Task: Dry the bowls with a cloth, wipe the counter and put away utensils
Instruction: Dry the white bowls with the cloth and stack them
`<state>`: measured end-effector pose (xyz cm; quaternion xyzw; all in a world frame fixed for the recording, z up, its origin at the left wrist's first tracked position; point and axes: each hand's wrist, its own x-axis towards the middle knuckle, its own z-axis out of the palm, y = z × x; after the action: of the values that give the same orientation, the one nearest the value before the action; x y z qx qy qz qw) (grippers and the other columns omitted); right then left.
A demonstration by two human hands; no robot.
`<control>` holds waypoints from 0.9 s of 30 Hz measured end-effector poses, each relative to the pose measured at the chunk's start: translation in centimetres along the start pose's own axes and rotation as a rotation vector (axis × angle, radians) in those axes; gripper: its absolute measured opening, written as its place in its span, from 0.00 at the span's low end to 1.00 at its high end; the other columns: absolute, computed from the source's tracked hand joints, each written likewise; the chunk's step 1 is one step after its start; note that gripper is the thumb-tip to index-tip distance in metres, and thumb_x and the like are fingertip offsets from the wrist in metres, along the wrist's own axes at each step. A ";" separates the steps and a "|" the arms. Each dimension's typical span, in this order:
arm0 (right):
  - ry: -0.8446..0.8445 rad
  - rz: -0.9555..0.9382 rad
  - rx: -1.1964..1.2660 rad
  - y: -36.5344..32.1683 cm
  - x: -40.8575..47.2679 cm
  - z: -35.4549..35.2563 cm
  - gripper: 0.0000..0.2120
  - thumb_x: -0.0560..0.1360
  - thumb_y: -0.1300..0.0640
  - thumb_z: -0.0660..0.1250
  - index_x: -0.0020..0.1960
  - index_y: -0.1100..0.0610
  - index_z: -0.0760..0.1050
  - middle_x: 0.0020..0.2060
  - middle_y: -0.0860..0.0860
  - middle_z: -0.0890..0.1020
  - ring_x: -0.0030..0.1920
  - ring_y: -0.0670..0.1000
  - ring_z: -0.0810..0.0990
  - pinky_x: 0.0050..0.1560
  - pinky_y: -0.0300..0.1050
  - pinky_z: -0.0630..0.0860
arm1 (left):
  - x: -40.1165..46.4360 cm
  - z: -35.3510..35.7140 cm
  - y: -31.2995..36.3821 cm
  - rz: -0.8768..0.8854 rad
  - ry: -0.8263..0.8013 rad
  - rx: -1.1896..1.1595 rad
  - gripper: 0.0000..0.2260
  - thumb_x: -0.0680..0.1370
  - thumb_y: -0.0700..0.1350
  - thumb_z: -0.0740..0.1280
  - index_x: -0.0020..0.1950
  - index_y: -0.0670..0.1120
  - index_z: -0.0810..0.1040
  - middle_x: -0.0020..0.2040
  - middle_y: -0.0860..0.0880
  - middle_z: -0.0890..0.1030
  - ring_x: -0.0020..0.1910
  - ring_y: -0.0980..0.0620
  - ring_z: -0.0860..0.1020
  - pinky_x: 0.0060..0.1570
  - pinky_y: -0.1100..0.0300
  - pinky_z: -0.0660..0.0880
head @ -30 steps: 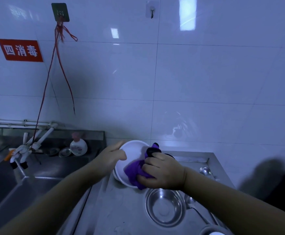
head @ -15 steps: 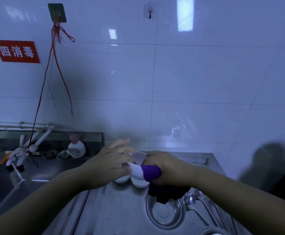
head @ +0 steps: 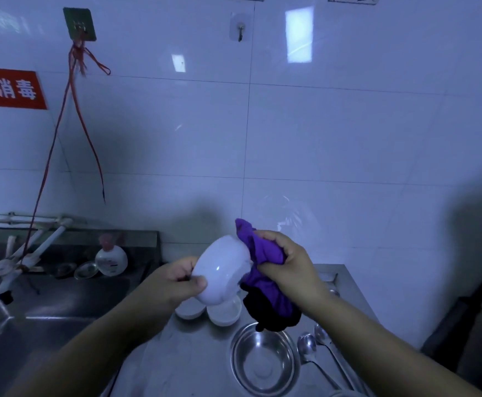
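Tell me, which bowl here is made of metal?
The steel bowl on the counter, beside the spoons. The held bowl and the two beneath it are white.

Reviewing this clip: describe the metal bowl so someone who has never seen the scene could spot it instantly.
Start at the steel counter right of the sink, under the person's hands. The metal bowl sits upright and empty near its front edge, left of two spoons. Unlike the two white bowls behind it, it is shiny steel, and wider.
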<state>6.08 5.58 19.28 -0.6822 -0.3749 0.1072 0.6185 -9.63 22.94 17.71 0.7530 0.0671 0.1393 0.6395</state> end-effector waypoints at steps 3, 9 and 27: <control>0.009 -0.063 0.043 -0.3 -0.8 2.2 0.27 0.69 0.71 0.63 0.62 0.47 0.76 0.61 0.47 0.76 0.60 0.41 0.75 0.60 0.34 0.70 | 0.7 1.9 0.3 -0.012 0.062 -0.208 0.14 0.70 0.42 0.67 0.54 0.41 0.80 0.52 0.36 0.82 0.50 0.38 0.78 0.52 0.45 0.72; 0.156 -0.291 -0.069 -0.1 -2.1 4.8 0.17 0.76 0.55 0.60 0.64 0.45 0.74 0.68 0.47 0.69 0.70 0.44 0.66 0.69 0.38 0.63 | 2.3 3.5 1.6 0.005 0.116 -0.485 0.14 0.70 0.35 0.68 0.55 0.36 0.78 0.53 0.33 0.81 0.49 0.40 0.81 0.46 0.51 0.79; 0.102 -0.072 0.440 -3.0 0.8 4.6 0.18 0.79 0.66 0.55 0.59 0.56 0.80 0.59 0.48 0.81 0.63 0.49 0.76 0.67 0.53 0.69 | 0.7 2.3 3.7 0.057 0.139 -0.537 0.10 0.69 0.40 0.65 0.47 0.40 0.82 0.47 0.37 0.82 0.44 0.43 0.81 0.44 0.52 0.78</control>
<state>2.71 9.43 21.30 -0.5216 -0.3347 0.1295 0.7741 -8.53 20.32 21.14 0.5469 0.0501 0.2215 0.8058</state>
